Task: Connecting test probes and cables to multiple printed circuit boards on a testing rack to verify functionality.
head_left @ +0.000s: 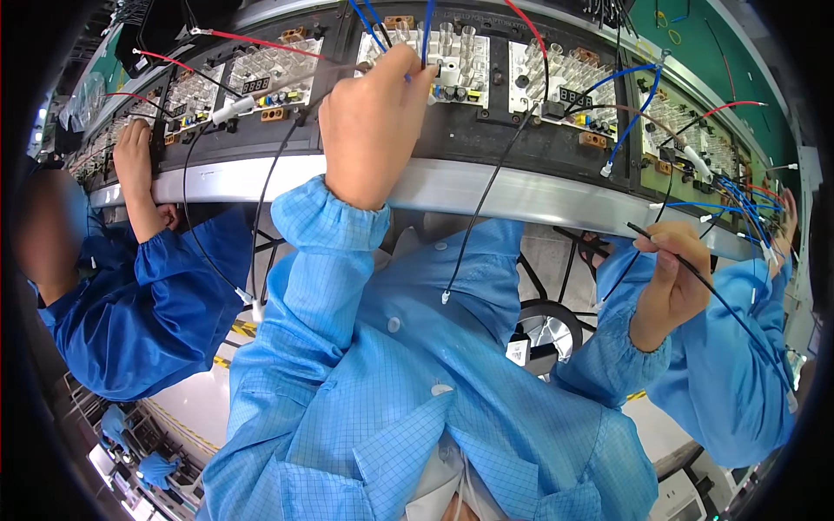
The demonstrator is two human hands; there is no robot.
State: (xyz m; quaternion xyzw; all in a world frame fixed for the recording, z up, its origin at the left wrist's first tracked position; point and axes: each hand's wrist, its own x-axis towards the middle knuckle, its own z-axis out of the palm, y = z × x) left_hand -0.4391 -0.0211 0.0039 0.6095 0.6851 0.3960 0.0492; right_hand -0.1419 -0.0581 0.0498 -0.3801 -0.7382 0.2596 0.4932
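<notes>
My left hand (375,130) is raised over a white circuit board (473,74) in the black fixture. Its fingers are pinched together around a blue wire (427,30) that comes down from above; the fingertips partly hide the grip. Clear upright cylinders and small components stand on that board. At the right, in front of the silver rail, my right hand (673,282) is closed on a black wire (734,308). One end of this wire pokes out past the fingers toward the board side, while the rest trails down to the right.
More boards (565,87) with small displays sit along the fixture, with red, black, brown and blue leads draped over the silver rail (469,195). A co-worker in dark blue (156,304) works at the left. Another in light blue (721,373) handles blue wires (747,204) at the right.
</notes>
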